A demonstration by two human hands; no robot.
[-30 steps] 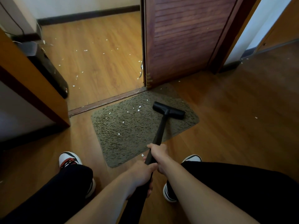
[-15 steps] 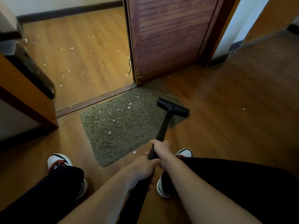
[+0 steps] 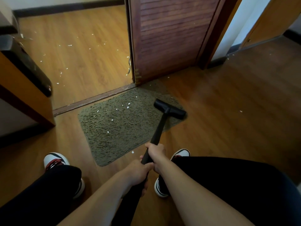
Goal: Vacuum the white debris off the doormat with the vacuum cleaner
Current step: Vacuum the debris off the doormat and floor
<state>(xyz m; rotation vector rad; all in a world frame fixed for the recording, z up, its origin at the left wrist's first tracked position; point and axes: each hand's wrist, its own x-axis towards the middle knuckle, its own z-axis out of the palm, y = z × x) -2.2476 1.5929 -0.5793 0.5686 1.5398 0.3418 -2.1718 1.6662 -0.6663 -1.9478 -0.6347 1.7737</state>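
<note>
A shaggy olive doormat lies on the wood floor before a doorway. Small white debris is scattered over its middle and far part. The black vacuum head rests on the mat's right edge. Its black wand runs back toward me. My right hand grips the wand higher up. Just below it, my left hand grips the wand too.
A dark wooden door stands behind the mat, with a threshold strip on its left. More white bits litter the floor beyond. A wooden cabinet and black bin stand left. My shoes flank the mat's near corner.
The vacuum head has shifted right along the mat, from its middle-right to its right edge. Both hands keep their grip on the wand.
</note>
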